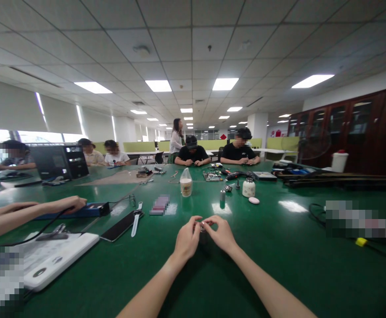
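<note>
Above the green table [265,265], in the middle of the head view, my left hand [188,238] and my right hand [221,234] meet at a small dark cylindrical part [202,227] with a metallic top. The fingers of both hands are closed around its upper end. Its exact kind is too small and shaded to make out. Beyond the hands stands a grey metal cylinder [222,196]. Close to that are a small metal piece [227,188] and a white jar [249,187], with a round pink lid [254,200] lying beside it.
A bagged cup [186,185] stands ahead. To the left lie a watch [136,221], a dark tablet-like slab [121,226] and a white board [63,256]. Another person's hand [70,204] reaches in over a blue tool case [95,209]. Cables [318,212] lie right; people sit opposite.
</note>
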`<state>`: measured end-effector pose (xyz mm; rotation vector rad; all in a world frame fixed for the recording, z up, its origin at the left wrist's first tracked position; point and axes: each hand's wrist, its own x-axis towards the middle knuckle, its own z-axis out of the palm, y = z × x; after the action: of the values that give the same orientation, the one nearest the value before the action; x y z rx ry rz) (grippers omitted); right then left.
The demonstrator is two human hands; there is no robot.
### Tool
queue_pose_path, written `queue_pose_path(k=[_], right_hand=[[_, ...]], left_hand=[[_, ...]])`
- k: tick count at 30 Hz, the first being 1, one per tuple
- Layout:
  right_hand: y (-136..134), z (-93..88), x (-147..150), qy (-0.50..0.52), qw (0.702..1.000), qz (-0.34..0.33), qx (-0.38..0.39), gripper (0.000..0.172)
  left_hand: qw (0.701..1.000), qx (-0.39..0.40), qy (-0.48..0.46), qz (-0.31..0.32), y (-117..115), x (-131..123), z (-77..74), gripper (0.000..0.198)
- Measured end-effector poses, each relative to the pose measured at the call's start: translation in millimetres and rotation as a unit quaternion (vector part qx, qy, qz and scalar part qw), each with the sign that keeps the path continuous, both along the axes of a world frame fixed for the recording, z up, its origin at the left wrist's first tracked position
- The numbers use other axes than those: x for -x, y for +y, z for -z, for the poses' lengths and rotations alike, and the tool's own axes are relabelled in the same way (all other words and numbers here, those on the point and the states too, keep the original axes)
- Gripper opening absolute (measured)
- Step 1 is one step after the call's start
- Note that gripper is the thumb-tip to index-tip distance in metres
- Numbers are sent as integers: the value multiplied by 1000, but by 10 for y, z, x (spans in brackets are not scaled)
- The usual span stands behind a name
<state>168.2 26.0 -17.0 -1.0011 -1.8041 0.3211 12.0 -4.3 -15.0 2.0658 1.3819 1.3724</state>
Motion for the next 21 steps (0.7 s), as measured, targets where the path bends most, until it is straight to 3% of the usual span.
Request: queue_pose_path(k=[3, 9, 16, 21], right_hand=[[123, 39, -127, -3, 998, 60, -2, 24], [230, 167, -399, -165, 957, 189, 144, 15], [228, 196, -389, -171, 953, 195, 159, 16], [247, 165, -340, -84, 982, 135, 98, 20]], left_hand=[[1000, -5, 6, -28, 22, 19, -1, 29], [997, -27, 38, -62, 131, 97, 62, 35], [994, -48, 73, -68, 163, 132, 109, 39], [993, -54, 74, -69, 120, 116, 78, 42]])
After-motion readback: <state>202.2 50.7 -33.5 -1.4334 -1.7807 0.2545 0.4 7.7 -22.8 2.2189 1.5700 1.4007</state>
